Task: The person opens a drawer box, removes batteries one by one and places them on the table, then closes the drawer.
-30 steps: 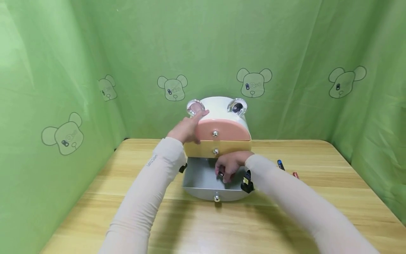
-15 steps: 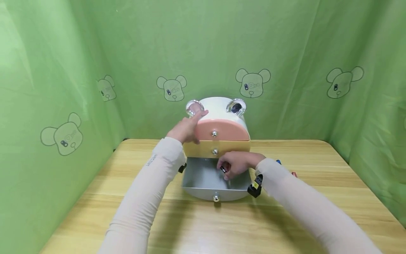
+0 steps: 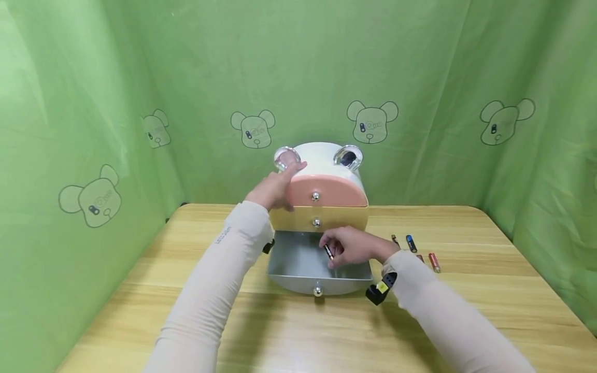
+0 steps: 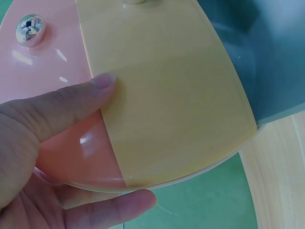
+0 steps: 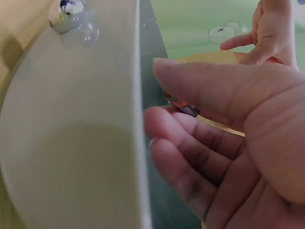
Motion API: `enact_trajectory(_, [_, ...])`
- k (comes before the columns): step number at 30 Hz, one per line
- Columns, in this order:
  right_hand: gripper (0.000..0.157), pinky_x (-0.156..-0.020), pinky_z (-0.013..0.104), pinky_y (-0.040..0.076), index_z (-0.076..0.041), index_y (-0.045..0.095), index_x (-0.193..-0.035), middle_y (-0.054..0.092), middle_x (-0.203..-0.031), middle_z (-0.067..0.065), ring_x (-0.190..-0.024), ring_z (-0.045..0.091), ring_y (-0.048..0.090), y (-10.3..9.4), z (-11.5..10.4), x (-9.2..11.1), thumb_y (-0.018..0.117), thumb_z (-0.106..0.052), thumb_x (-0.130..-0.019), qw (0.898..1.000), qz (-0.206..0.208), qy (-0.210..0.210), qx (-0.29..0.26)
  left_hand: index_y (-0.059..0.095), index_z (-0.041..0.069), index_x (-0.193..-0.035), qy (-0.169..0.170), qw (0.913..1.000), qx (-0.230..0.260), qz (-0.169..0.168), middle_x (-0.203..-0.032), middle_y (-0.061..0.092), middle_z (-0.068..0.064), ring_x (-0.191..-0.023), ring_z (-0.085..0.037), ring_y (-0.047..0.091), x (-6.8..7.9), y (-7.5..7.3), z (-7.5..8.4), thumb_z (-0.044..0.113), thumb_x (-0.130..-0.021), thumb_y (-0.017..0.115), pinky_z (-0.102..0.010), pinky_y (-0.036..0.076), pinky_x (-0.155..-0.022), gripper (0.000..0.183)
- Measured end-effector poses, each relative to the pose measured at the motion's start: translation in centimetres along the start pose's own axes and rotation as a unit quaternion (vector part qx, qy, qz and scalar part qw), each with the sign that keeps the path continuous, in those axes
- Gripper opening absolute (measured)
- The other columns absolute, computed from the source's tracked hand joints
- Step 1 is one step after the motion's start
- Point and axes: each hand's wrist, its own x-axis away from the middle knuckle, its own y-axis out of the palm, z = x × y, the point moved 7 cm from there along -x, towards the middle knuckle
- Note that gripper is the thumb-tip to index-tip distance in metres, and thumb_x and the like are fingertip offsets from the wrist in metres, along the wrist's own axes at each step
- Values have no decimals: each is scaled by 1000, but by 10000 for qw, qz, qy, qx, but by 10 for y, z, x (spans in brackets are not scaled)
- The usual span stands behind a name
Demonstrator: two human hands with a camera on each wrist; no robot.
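My right hand (image 3: 352,246) is over the pulled-out grey bottom drawer (image 3: 294,256), pinching a small dark battery (image 3: 328,252) between thumb and fingers. In the right wrist view the battery (image 5: 185,108) is partly covered by the thumb, and its orange band shows. At the left side of the frog-shaped drawer cabinet (image 3: 322,160), my left hand (image 3: 275,189) rests with straight fingers. Its thumb (image 4: 71,105) lies across the seam of the pink drawer (image 4: 90,148) and the yellow drawer (image 4: 176,95); another finger extends along the cabinet's side.
Several batteries lie on the wooden table (image 3: 471,300) to the right of the cabinet, among them a blue battery (image 3: 411,243) and a red battery (image 3: 434,262). A green curtain (image 3: 420,52) with bear faces surrounds the table's back and sides.
My right hand has drawn slightly right within the drawer, and the battery in its fingers shows more fully. The forearm has shifted, uncovering more batteries on the table. My left hand stays put.
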Motion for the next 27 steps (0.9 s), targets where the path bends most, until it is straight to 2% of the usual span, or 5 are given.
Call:
enact_trajectory(6, [47,-62,26,52,0,58,-112,57,-79,0,-68,11,56,-2,0,4,84,-10,-74,9989,420,-162,-161,18,44,-153,24,10000,-22,-15,-106,63,-16,-90,-27,62,-1,1,-1,-9,-64,83,-48,49,-90,122])
enact_trajectory(17, [45,-61,25,51,2,58,-112,54,-81,4,-68,13,55,-9,7,18,81,-3,-75,9934,931,-142,-651,19,43,-153,24,10000,-34,-38,-110,63,-17,-93,-28,62,-2,0,-1,-8,-63,83,-48,48,-91,121])
enact_trajectory(22, [45,-62,25,52,4,57,-113,55,-82,7,-70,15,56,-15,2,27,81,-2,-75,9909,1077,-107,-798,19,43,-152,-10,10000,-47,-48,-111,63,-17,-94,-29,61,-2,0,-1,-8,-63,84,-48,48,-91,121])
enact_trajectory(27, [46,-63,26,53,2,58,-113,55,-82,5,-70,16,57,-16,11,31,81,-3,-74,9901,1156,-28,-798,19,43,-152,-26,10000,-22,-58,-109,63,-16,-94,-28,61,-3,0,-2,-8,-63,83,-48,48,-91,121])
